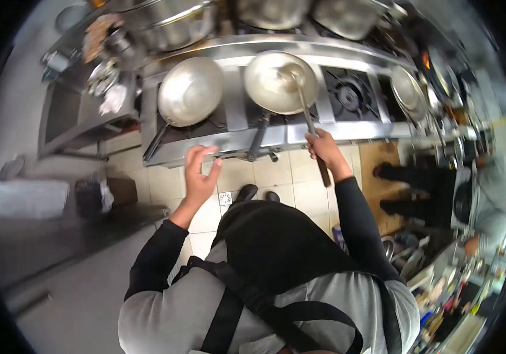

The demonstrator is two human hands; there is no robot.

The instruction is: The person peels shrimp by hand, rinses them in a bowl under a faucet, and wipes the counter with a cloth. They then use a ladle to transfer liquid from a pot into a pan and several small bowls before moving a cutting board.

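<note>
My right hand (324, 150) is wrapped round the dark handle of a long ladle (305, 105). The ladle's head rests inside the middle wok (262, 88) on the stove, where its outline is blurred. My left hand (201, 174) is raised in front of the stove edge with thumb and fingers apart, and nothing is in it. Nearest to that hand are the dark handle and bowl of the left wok (189, 94), which sits tilted on its burner. The middle wok's own handle (257, 138) points toward me, between my hands.
A bare burner (350, 95) lies right of the middle wok, then a pale pan (407, 91). Large metal pots (173, 26) stand behind. Flame (426, 59) shows at upper right. A co-worker (489, 194) stands at right. A metal side stand (70, 118) is at left.
</note>
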